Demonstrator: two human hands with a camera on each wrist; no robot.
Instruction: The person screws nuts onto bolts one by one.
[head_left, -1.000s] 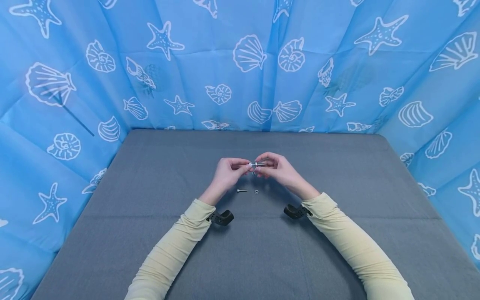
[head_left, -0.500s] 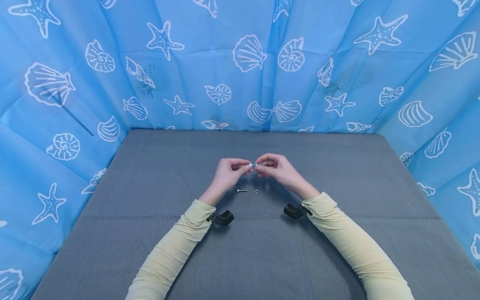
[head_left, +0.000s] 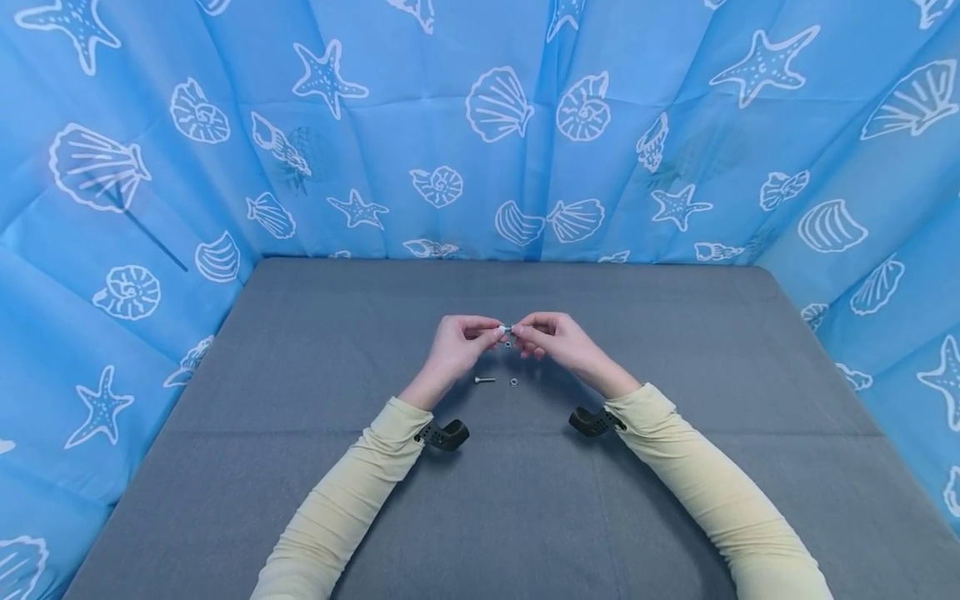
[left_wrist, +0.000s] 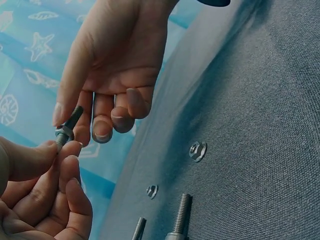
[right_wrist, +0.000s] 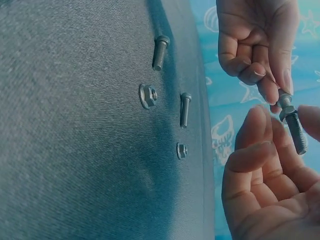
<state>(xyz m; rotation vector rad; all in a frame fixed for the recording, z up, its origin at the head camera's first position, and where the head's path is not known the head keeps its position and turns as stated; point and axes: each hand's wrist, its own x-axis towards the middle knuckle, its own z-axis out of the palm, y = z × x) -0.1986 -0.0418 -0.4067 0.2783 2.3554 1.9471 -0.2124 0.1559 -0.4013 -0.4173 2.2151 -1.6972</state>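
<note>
My left hand (head_left: 459, 343) pinches the head end of a metal bolt (right_wrist: 298, 137) between thumb and forefinger, above the table. A hex nut (right_wrist: 288, 115) sits partway along its threads. My right hand (head_left: 558, 340) has thumb and forefinger on either side of the bolt at the nut, pinching there; its other fingers are loosely curled. In the left wrist view, the threaded end of the bolt sticks out past the nut (left_wrist: 63, 132), between the right thumb and forefinger. The bolt's head is mostly hidden by the left fingers.
On the grey table (head_left: 300, 350) lie two loose bolts (right_wrist: 160, 52) and two flange nuts (right_wrist: 148, 96), below the hands. Black wrist mounts (head_left: 444, 435) hang inside both cuffs. A blue shell-print curtain (head_left: 450, 125) stands behind the table.
My right fingers have shifted over the bolt and closed in nearer to the left fingertips, covering the nut more in the head view. The left hand has stayed almost still.
</note>
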